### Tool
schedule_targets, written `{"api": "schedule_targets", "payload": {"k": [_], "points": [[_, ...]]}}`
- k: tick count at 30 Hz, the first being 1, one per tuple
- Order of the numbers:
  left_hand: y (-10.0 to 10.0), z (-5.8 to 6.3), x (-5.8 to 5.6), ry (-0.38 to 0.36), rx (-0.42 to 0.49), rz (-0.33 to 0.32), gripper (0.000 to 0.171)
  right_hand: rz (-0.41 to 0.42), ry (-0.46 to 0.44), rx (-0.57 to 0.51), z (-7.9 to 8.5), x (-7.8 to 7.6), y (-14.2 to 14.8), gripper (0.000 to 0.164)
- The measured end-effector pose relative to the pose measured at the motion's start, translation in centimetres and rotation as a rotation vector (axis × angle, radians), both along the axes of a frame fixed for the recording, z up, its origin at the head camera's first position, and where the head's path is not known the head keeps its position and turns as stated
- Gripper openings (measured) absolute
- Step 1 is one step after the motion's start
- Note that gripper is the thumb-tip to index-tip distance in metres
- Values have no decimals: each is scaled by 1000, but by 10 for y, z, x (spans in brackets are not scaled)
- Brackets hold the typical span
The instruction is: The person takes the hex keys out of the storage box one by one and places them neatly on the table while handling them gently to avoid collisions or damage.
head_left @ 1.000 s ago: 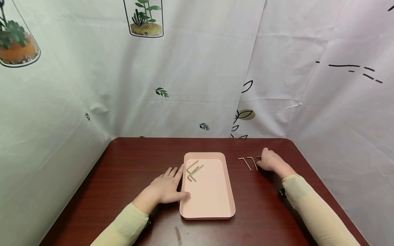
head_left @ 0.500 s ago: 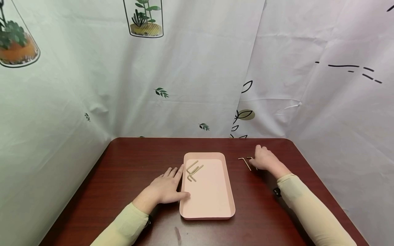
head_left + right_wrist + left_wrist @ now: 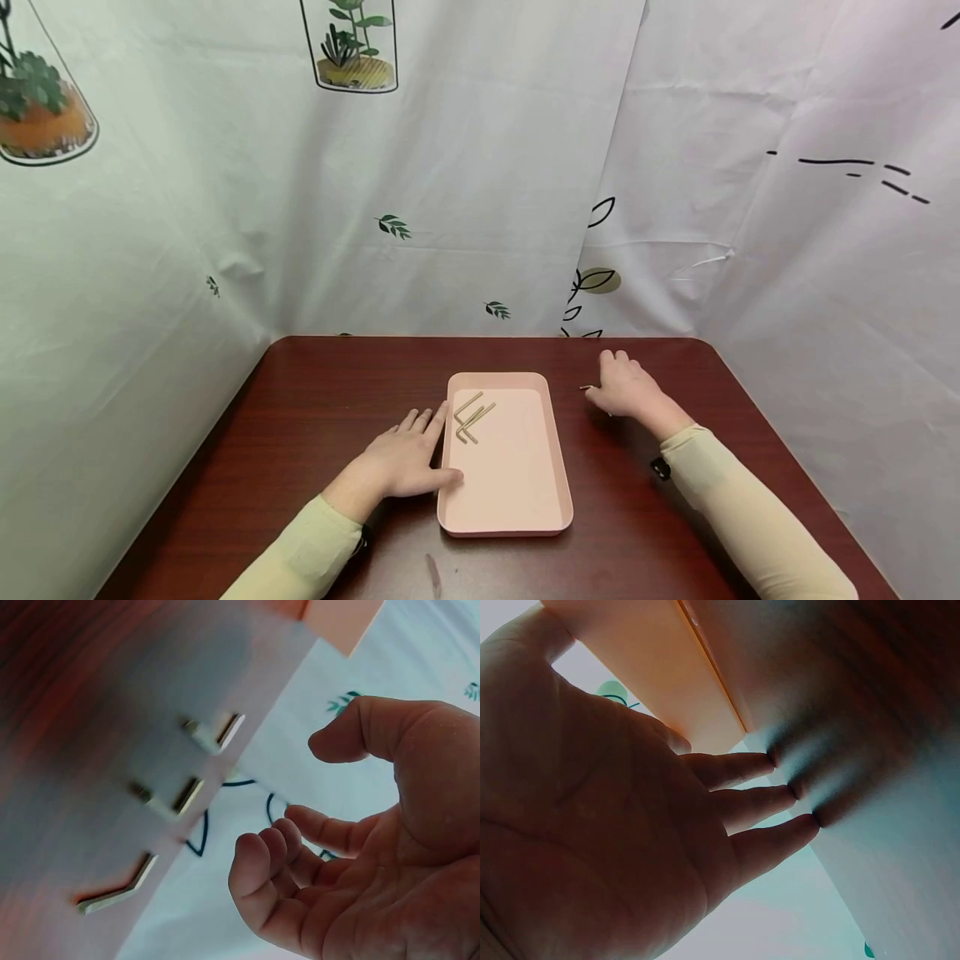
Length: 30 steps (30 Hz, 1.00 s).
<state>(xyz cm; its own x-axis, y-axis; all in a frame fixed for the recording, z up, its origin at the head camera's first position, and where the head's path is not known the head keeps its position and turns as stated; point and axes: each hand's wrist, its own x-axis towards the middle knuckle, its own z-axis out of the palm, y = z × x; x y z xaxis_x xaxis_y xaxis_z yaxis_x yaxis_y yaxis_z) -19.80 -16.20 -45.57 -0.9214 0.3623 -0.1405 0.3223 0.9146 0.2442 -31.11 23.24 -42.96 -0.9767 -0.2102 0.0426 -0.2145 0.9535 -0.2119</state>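
In the head view, my left hand [image 3: 405, 460] lies flat at the left side of a pink tray [image 3: 521, 492]. Its thumb crosses the rim, and the fingers stretch straight along the outer wall. Brass-coloured hex keys [image 3: 470, 408] overlap inside the tray's upper left part. My right hand [image 3: 628, 390] hovers over the table right of the tray, fingers loosely bent, thumb apart, nothing held. Beneath it, in the right wrist view, three more hex keys lie in a row: one [image 3: 227, 733], a second [image 3: 187, 796] and a third [image 3: 124, 892]. From the head, the hand mostly hides them.
The dark red wooden table [image 3: 337, 375] has rounded far corners. A white printed cloth [image 3: 450, 167] hangs behind it and along both sides. A dark smear [image 3: 433, 575] marks the table near the front.
My right hand has shifted left, from over the rightmost hex key to over the leftmost one on the table. My left hand and the tray have stayed still.
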Motion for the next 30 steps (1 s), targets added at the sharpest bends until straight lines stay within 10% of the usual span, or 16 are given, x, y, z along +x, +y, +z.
{"api": "schedule_targets", "payload": {"k": [30], "points": [[1,2,0,-13,0,2,120,201,55,-24,16,26,-76,36]]}}
